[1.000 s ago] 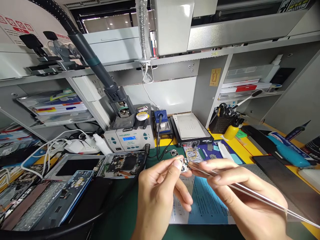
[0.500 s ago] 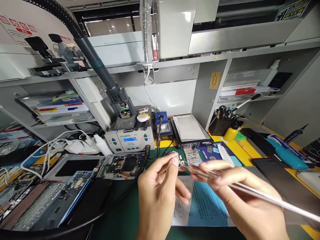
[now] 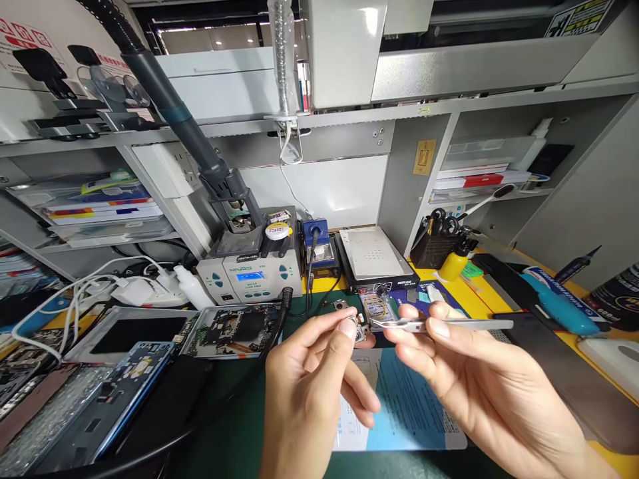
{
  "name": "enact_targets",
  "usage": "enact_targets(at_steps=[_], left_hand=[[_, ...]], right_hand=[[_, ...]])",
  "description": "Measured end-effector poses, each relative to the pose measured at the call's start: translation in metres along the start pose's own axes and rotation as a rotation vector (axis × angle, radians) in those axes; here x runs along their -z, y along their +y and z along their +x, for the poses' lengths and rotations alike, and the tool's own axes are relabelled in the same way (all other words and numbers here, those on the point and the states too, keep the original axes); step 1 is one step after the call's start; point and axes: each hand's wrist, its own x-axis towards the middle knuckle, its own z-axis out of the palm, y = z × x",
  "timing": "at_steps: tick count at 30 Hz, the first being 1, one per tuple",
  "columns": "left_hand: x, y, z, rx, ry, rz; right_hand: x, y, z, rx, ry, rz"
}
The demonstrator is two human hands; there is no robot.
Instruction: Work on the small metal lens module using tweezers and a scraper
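Note:
My left hand (image 3: pixel 307 382) pinches a small silvery metal part, which looks like a phone camera module (image 3: pixel 357 328), between thumb and forefinger; the fingertips cover some of it. My right hand (image 3: pixel 479 372) grips a pair of metal tweezers (image 3: pixel 469 324) between thumb and fingers. The tweezers lie nearly level, their tips pointing left and close to the part's right side. Whether the tips touch it I cannot tell. Just behind my left fingertips is a small square piece with a dark round centre (image 3: pixel 340 305). Below both hands a blue and white printed sheet (image 3: pixel 404 399) lies on the green mat (image 3: pixel 234 412).
At the left are an opened device with a circuit board (image 3: pixel 234 330) and a blue-edged phone shell (image 3: pixel 120 399). A black hose (image 3: pixel 269 339) runs down from the hot air station (image 3: pixel 249 276). Behind my hands stands a heating plate (image 3: pixel 374 256); a yellow bottle (image 3: pixel 453 263) is right of it.
The tweezers have swung from sloping down to the right to nearly level, and my right hand has turned with them. My left hand keeps its pinch. The view has shifted slightly right.

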Motion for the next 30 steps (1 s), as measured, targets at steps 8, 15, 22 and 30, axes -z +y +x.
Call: enact_targets(at_steps=[8,15,22,30], left_hand=[[-0.003,0.001,0.000,-0.013,0.025,-0.022],[0.001,-0.001,0.002,-0.038,0.033,-0.040],[0.000,-0.004,0.002,-0.037,-0.005,-0.057],[-0.001,-0.004,0.002,-0.006,-0.031,-0.088]], right_hand=[[-0.003,0.000,0.001,0.042,0.024,-0.097],[0.013,0.000,-0.001,0.242,0.069,-0.265],[0.014,0.008,-0.006,0.308,0.112,-0.347],[0.003,0.006,-0.003,0.238,0.176,-0.290]])
